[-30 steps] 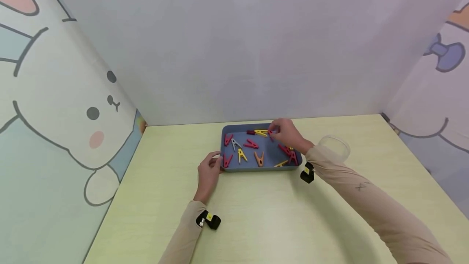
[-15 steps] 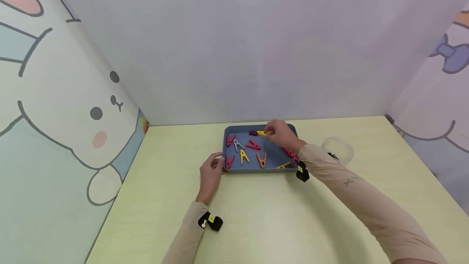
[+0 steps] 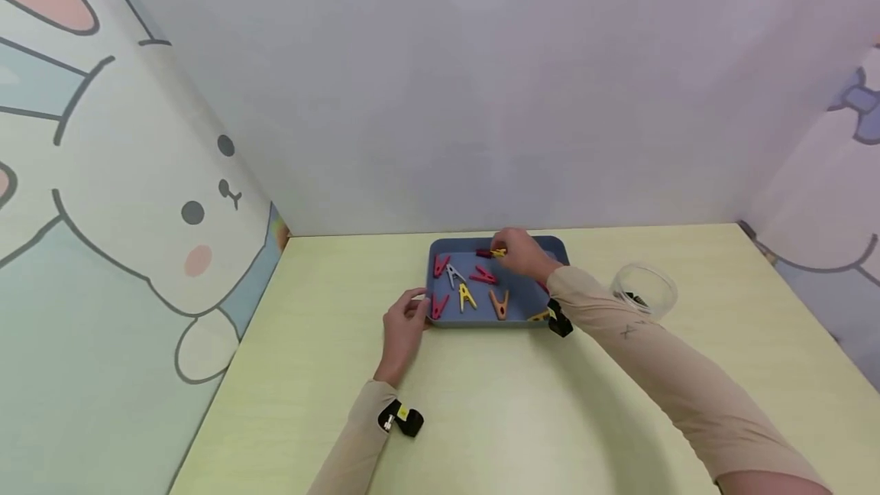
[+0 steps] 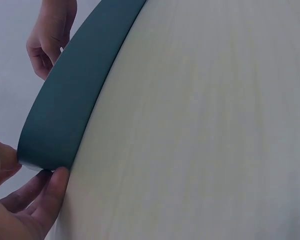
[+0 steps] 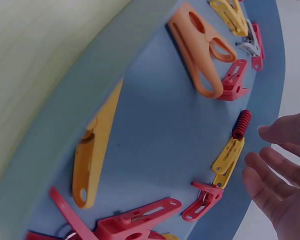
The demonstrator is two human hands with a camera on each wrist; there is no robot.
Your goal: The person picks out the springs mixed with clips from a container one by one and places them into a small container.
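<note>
A blue-grey tray (image 3: pixel 495 325) holds several plastic clothespins in red, yellow, orange and grey. My left hand (image 3: pixel 404 327) holds the tray's near left corner, thumb at the upper edge and fingers low on the wall, as the left wrist view shows. Over the far side of the tray is my right hand (image 5: pixel 285 170), its fingers loosely bent and apart with nothing between them. Closest to its fingertips lie a dark red ribbed piece (image 5: pixel 241 125) and a yellow clothespin (image 5: pixel 228 160). A red clothespin (image 5: pixel 203 200) touches the yellow one's end.
Right of the tray a clear round container (image 3: pixel 646 289) with something dark in it stands on the pale wooden table (image 3: pixel 495 418). A grey-white wall (image 3: pixel 481 98) rises behind. Cartoon-printed panels (image 3: pixel 137 212) flank both sides.
My right hand has moved left across the tray, from a red clothespin to beside the yellow one and the dark red piece. The left hand stays at the corner; the head view has shifted slightly.
</note>
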